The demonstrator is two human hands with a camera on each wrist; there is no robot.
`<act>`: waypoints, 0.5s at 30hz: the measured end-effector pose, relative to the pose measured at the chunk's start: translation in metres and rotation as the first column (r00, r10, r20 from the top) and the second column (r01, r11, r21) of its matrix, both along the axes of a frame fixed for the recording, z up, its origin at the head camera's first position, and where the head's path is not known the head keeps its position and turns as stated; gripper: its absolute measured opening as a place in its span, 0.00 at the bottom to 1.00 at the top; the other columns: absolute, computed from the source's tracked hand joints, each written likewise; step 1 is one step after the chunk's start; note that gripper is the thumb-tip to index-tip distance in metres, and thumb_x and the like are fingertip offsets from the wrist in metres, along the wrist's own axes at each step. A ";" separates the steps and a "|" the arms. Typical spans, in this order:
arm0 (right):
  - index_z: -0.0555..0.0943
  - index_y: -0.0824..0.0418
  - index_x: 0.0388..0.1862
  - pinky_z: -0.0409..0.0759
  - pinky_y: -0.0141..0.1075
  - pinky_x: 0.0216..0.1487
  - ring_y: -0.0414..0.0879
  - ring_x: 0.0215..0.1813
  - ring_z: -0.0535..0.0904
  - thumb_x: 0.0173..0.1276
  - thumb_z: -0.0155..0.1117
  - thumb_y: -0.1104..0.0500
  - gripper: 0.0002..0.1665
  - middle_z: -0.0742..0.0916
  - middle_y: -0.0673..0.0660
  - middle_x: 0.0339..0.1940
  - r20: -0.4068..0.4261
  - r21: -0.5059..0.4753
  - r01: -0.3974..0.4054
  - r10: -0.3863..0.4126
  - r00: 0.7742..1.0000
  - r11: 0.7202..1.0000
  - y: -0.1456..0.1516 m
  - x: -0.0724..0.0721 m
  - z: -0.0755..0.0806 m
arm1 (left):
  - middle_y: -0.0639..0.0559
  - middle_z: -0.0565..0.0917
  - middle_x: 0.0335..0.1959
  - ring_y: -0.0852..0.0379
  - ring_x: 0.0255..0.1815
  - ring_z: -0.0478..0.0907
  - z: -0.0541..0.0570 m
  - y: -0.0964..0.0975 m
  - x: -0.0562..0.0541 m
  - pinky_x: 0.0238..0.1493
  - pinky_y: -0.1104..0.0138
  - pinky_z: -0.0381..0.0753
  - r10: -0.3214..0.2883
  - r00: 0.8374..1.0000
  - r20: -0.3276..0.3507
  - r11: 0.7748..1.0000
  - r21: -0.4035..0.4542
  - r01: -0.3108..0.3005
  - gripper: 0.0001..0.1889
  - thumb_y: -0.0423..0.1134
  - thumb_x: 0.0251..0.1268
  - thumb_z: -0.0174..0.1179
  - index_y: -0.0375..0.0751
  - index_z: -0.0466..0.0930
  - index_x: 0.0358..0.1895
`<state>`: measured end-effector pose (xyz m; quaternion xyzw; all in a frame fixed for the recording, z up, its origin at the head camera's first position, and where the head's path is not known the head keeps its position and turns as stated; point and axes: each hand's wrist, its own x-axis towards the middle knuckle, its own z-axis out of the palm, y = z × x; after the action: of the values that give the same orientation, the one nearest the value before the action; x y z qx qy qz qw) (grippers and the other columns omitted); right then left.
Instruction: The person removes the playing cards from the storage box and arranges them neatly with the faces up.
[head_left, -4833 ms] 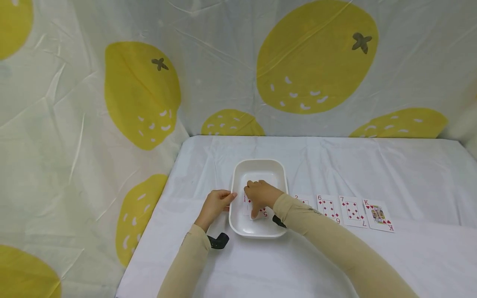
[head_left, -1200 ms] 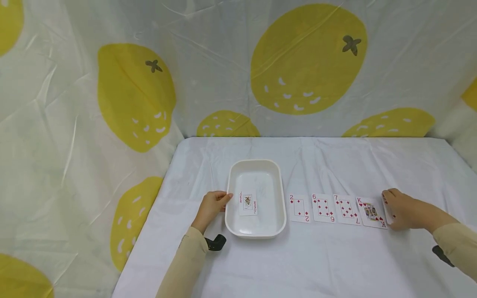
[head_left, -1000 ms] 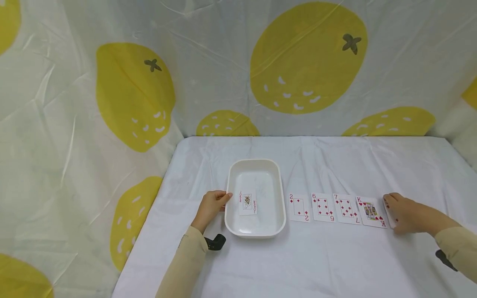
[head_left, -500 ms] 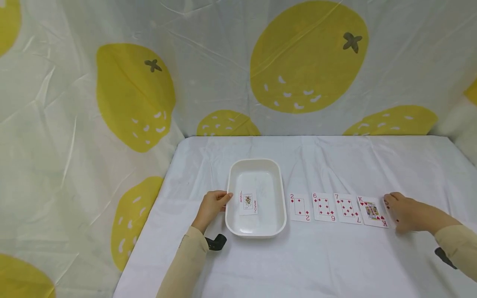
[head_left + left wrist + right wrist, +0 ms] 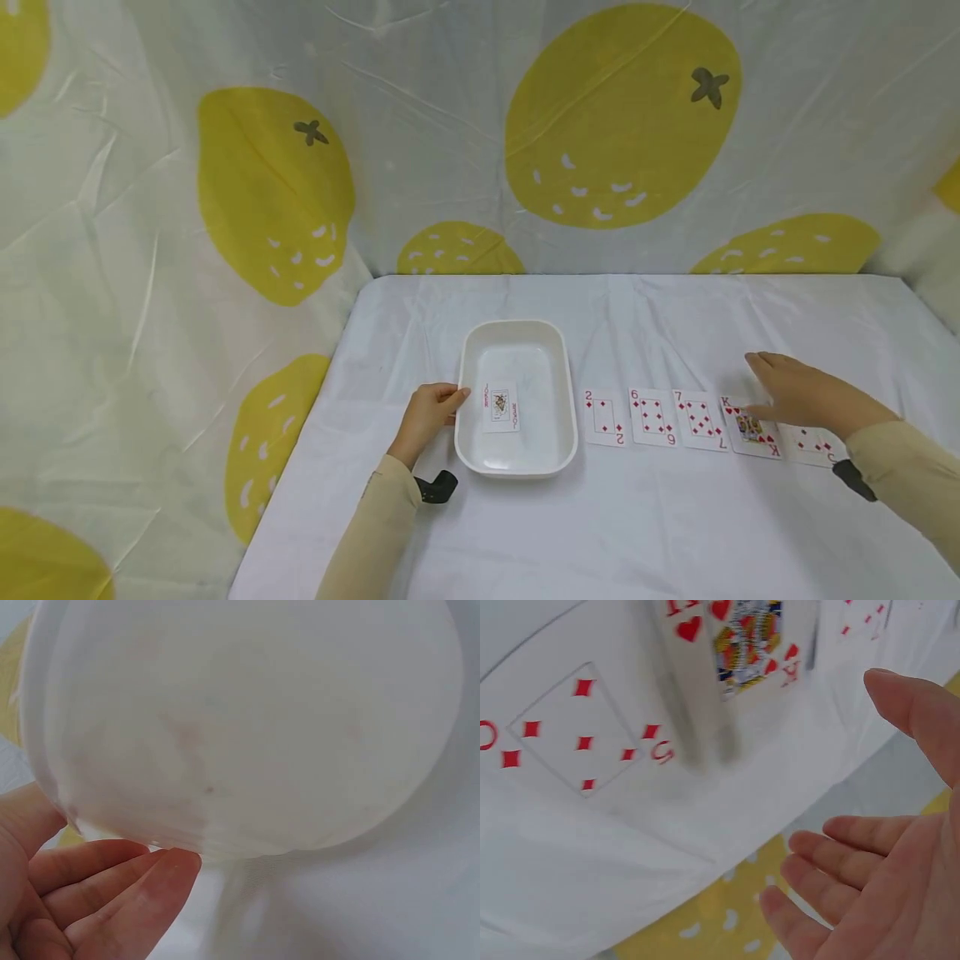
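My left hand (image 5: 429, 417) pinches the left rim of a white plastic tray (image 5: 555, 400); the left wrist view shows its fingers (image 5: 142, 900) at the tray's edge. Face up in the tray lies a joker card (image 5: 500, 407). My right hand (image 5: 817, 392) hovers with spread fingers over the right end of a row of playing cards and holds nothing. Below it lie the king of hearts (image 5: 750, 427) and, at the row's end, the five of diamonds (image 5: 810, 446), partly covered by the hand and wrist in the head view but plain in the right wrist view.
To the left in the same row are the two of diamonds (image 5: 603, 418), six of diamonds (image 5: 652, 417) and seven of diamonds (image 5: 701, 421). A white cloth (image 5: 600, 533) covers the table. Lemon-printed curtain (image 5: 435, 125) hangs behind and at the left.
My right hand took the five of diamonds from the tray, laid it right of the king, let go and rose up and leftward. The left hand and tray stayed put.
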<state>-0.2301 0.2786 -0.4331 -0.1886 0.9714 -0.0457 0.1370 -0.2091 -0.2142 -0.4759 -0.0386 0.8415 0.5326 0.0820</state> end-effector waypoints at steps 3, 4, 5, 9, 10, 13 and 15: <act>0.55 0.83 0.59 0.55 0.63 0.58 0.74 0.59 0.55 0.54 0.64 0.42 0.53 0.61 0.82 0.58 -0.014 -0.031 -0.024 0.024 1.000 0.999 -0.020 -0.005 0.010 | 0.45 0.82 0.36 0.53 0.30 0.81 -0.001 0.000 0.000 0.31 0.67 0.81 0.003 1.000 0.004 1.000 0.011 -0.003 0.17 0.45 0.61 0.58 0.33 0.80 0.45; 0.55 0.83 0.59 0.54 0.62 0.58 0.74 0.59 0.55 0.55 0.64 0.43 0.53 0.61 0.81 0.58 -0.023 -0.038 -0.036 0.035 0.999 0.999 -0.027 -0.006 0.014 | 0.45 0.82 0.36 0.54 0.30 0.81 -0.001 0.000 0.000 0.31 0.67 0.81 0.001 1.000 0.004 1.000 0.012 -0.001 0.18 0.45 0.61 0.58 0.33 0.79 0.45; 0.55 0.83 0.60 0.54 0.62 0.59 0.74 0.59 0.54 0.55 0.64 0.44 0.52 0.61 0.81 0.58 -0.034 -0.041 -0.048 0.046 0.998 0.998 -0.034 -0.008 0.017 | 0.45 0.82 0.36 0.54 0.30 0.81 -0.001 0.000 -0.001 0.31 0.67 0.81 0.000 1.000 0.001 1.000 0.014 0.000 0.18 0.45 0.61 0.58 0.33 0.79 0.45; 0.55 0.83 0.60 0.55 0.60 0.60 0.72 0.60 0.55 0.57 0.63 0.46 0.50 0.61 0.81 0.59 -0.081 -0.053 -0.118 0.113 0.990 0.992 -0.066 -0.014 0.029 | 0.46 0.82 0.35 0.56 0.29 0.81 -0.001 0.000 0.000 0.30 0.67 0.81 -0.002 1.000 -0.004 1.000 0.018 0.002 0.19 0.47 0.60 0.58 0.33 0.80 0.45; 0.54 0.82 0.61 0.55 0.60 0.60 0.72 0.61 0.54 0.58 0.63 0.47 0.49 0.61 0.80 0.60 -0.086 -0.057 -0.131 0.126 0.988 0.990 -0.074 -0.016 0.030 | 0.46 0.82 0.35 0.55 0.29 0.80 -0.001 0.000 0.000 0.30 0.67 0.81 -0.002 1.000 -0.007 1.000 0.019 0.002 0.19 0.46 0.60 0.58 0.33 0.80 0.45; 0.53 0.81 0.62 0.54 0.58 0.61 0.70 0.63 0.53 0.59 0.63 0.48 0.49 0.60 0.78 0.61 -0.089 -0.072 -0.169 0.163 0.983 0.983 -0.100 -0.018 0.034 | 0.46 0.82 0.35 0.55 0.29 0.80 -0.001 -0.001 0.000 0.30 0.67 0.81 -0.001 1.000 -0.011 1.000 0.023 0.002 0.19 0.46 0.60 0.58 0.32 0.80 0.44; 0.53 0.80 0.63 0.53 0.57 0.62 0.69 0.63 0.53 0.59 0.62 0.47 0.49 0.60 0.77 0.62 -0.094 -0.085 -0.196 0.188 0.978 0.977 -0.117 -0.019 0.036 | 0.46 0.82 0.35 0.55 0.29 0.80 -0.001 -0.001 -0.001 0.30 0.67 0.81 0.001 1.000 -0.005 1.000 0.030 -0.001 0.18 0.45 0.60 0.58 0.32 0.80 0.44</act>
<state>-0.2494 0.1620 -0.3974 -0.2897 0.9503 -0.0697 0.0902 -0.2098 -0.2154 -0.4772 -0.0366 0.8335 0.5455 0.0803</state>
